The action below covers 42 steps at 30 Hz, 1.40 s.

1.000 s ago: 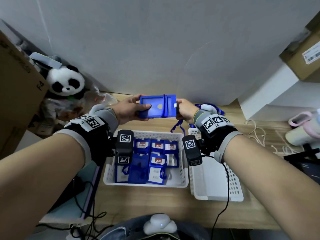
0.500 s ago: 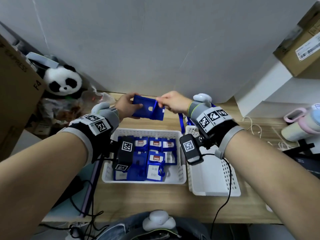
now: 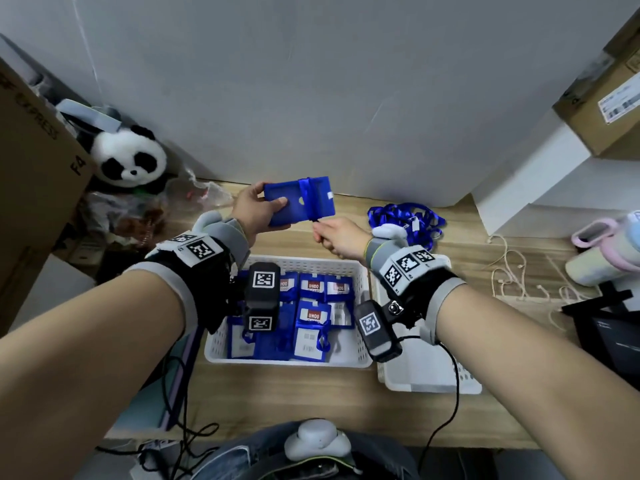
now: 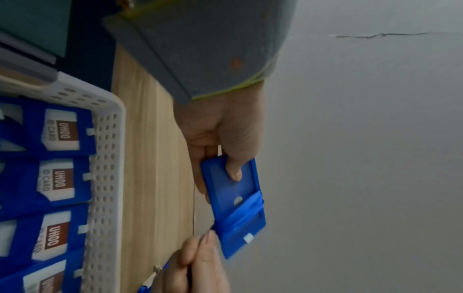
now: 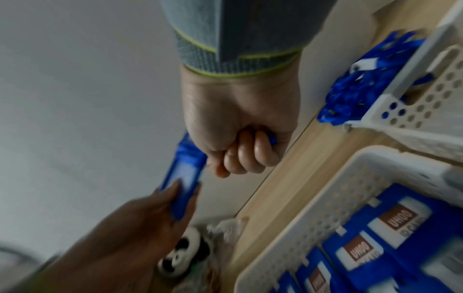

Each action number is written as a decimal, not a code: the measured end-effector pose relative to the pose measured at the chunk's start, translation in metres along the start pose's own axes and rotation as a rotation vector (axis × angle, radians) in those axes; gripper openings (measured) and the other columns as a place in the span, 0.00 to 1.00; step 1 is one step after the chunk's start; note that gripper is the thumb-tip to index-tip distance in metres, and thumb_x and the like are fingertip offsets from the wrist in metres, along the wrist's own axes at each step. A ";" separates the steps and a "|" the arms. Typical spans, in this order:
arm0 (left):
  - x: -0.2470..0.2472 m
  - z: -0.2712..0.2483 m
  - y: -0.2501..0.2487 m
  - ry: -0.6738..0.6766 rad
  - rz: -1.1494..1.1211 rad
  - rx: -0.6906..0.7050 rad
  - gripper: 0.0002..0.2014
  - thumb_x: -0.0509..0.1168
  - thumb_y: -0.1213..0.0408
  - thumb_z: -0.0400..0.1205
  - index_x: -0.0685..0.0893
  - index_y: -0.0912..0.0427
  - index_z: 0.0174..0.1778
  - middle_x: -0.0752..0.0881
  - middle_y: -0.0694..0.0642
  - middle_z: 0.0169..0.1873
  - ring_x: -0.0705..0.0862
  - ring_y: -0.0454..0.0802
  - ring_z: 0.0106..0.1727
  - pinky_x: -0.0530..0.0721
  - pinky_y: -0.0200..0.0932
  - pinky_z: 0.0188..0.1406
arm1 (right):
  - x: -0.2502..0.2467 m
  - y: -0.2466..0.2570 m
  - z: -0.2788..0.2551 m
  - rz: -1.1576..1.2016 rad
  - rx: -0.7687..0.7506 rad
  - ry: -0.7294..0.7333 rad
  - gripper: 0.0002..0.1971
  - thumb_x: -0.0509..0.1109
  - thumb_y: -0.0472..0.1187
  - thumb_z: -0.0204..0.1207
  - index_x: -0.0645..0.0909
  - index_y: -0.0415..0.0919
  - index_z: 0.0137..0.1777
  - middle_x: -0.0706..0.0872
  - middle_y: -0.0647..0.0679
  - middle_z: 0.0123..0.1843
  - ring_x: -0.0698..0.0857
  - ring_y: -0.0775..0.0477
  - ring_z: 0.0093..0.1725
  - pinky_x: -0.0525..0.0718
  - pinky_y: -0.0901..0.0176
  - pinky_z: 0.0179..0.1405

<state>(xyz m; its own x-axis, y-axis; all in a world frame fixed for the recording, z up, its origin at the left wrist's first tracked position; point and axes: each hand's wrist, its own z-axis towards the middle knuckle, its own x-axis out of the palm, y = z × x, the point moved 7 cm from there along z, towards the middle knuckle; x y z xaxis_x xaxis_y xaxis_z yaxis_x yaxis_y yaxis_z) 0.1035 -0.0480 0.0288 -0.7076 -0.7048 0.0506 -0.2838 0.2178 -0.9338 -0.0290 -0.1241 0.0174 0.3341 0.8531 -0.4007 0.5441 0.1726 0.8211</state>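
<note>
Your left hand grips the blue card holder by one end, thumb on its face, above the bench beyond the white basket. Your right hand fingers are curled, pinching the blue strap wound round the holder.

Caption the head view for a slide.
Left hand holds a blue badge holder while the right hand grips the lanyard wrapped round it.

Office corner: wooden desk, shipping cartons, basket of ID-card holders.
</note>
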 end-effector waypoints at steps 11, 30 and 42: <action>0.019 -0.019 0.009 0.218 0.451 -0.062 0.19 0.69 0.78 0.76 0.76 0.64 0.61 0.83 0.63 0.51 0.85 0.61 0.51 0.90 0.48 0.35 | -0.043 0.020 0.006 -0.006 -0.149 -0.354 0.15 0.67 0.44 0.78 0.79 0.46 0.28 0.80 0.49 0.40 0.78 0.48 0.35 0.80 0.58 0.30; 0.036 -0.032 0.013 0.366 0.259 -0.083 0.29 0.67 0.81 0.76 0.72 0.61 0.73 0.84 0.63 0.59 0.85 0.61 0.58 0.85 0.59 0.56 | -0.038 0.033 0.006 -0.375 -0.212 -0.544 0.08 0.69 0.38 0.75 0.89 0.42 0.49 0.86 0.46 0.52 0.83 0.47 0.50 0.72 0.62 0.42; 0.030 -0.033 0.017 0.338 0.237 -0.099 0.28 0.66 0.81 0.76 0.71 0.63 0.73 0.85 0.61 0.55 0.86 0.57 0.52 0.89 0.48 0.49 | -0.021 0.032 -0.002 -0.520 -0.236 -0.388 0.17 0.67 0.40 0.75 0.83 0.43 0.63 0.84 0.47 0.64 0.82 0.45 0.62 0.76 0.60 0.59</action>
<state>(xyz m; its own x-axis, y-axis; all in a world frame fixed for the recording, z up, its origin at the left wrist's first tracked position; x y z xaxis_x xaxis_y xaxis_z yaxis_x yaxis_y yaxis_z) 0.0563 -0.0432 0.0257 -0.9285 -0.3698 -0.0323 -0.1372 0.4227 -0.8958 -0.0205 -0.1352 0.0526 0.3505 0.4001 -0.8468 0.5406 0.6519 0.5318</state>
